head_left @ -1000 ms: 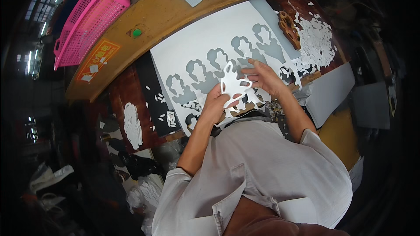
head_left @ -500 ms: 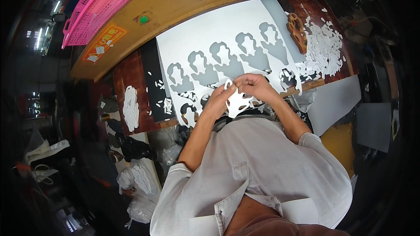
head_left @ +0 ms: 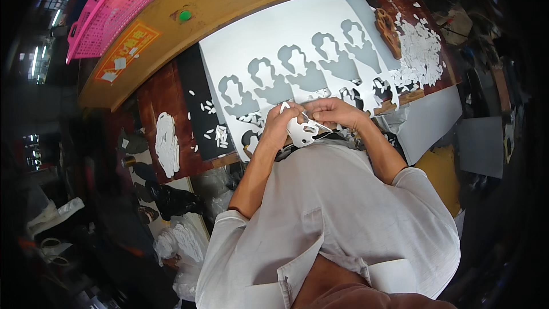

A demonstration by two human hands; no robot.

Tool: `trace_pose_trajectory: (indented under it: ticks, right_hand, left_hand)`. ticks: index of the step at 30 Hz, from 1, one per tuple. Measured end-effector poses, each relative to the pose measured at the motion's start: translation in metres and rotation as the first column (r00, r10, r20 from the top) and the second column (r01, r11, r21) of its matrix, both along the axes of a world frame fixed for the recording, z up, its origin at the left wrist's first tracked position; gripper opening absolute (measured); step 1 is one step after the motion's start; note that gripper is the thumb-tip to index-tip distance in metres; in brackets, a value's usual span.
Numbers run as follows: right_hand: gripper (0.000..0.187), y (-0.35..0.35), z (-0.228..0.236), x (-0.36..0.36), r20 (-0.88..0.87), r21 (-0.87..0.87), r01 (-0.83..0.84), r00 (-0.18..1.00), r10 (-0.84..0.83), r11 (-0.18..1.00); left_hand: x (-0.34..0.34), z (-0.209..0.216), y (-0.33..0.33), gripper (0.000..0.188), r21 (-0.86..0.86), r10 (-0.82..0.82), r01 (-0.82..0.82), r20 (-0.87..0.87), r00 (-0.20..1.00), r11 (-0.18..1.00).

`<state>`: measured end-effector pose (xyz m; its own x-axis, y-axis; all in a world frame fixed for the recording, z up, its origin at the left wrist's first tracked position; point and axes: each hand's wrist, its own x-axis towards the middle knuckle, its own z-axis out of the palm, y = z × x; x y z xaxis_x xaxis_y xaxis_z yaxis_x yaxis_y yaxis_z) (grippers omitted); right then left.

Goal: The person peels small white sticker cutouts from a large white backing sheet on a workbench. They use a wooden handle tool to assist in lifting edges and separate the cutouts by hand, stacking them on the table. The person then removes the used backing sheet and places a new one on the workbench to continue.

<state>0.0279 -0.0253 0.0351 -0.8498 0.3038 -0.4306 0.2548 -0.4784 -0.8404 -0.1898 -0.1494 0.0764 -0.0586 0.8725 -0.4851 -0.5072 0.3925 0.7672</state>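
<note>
A white die-cut piece with cut-out holes (head_left: 298, 132) hangs between my hands, close to my shirt front and over the near edge of the work surface. My left hand (head_left: 280, 126) is closed around its left side, thumb on top. My right hand (head_left: 338, 113) has its fingers pinched at the piece's upper right edge; the fingertips are partly hidden. Just beyond both hands lies a large white sheet (head_left: 251, 37) with a row of several shaped cut-outs, grey board showing through them. Small white oval offcuts (head_left: 221, 135) lie near the sheet's left side.
At the right, a brown cutting die (head_left: 387, 33) stands beside a heap of white offcuts (head_left: 420, 51). A stack of white cut pieces (head_left: 167, 146) lies at the left. The yellow machine beam (head_left: 166, 37) crosses behind, with a pink basket (head_left: 123, 8) beyond.
The held piece has tilted and turned, and its lower end has swung toward the right. My right hand has moved slightly along its edge. The whole view has shifted a little.
</note>
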Motion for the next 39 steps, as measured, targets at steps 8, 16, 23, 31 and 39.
trace_pose_trajectory:
  ticks: [8,16,23,31,39]
  right_hand:
    - [0.024,-0.055,-0.003,-0.077,-0.049,0.256,0.034,0.999,-0.022,0.966]
    - [0.026,-0.061,0.059,-0.095,-0.011,0.968,0.025,0.998,-0.058,0.25]
    - [0.033,-0.081,0.023,-0.107,-0.209,0.81,0.227,0.973,-0.096,0.541]
    - [0.019,-0.089,-0.011,-0.102,-0.099,0.088,0.573,0.819,-0.565,0.815]
    - [0.077,-0.044,-0.022,-0.069,0.093,-0.277,0.468,0.882,-0.462,0.839]
  left_hand:
    - [-0.038,-0.016,-0.041,0.01,0.102,0.012,-0.019,0.07,0.997,0.995]
    - [-0.055,-0.004,-0.061,0.039,-0.058,0.002,-0.019,-0.287,0.958,0.998]
    - [-0.056,-0.001,-0.059,0.025,0.005,0.007,-0.006,-0.307,0.952,1.0]
    - [-0.07,0.023,-0.067,0.014,-0.142,-0.19,0.135,-0.52,0.833,0.981]
    - [-0.07,0.024,-0.048,0.022,-0.093,-0.126,0.088,-0.608,0.784,0.992]
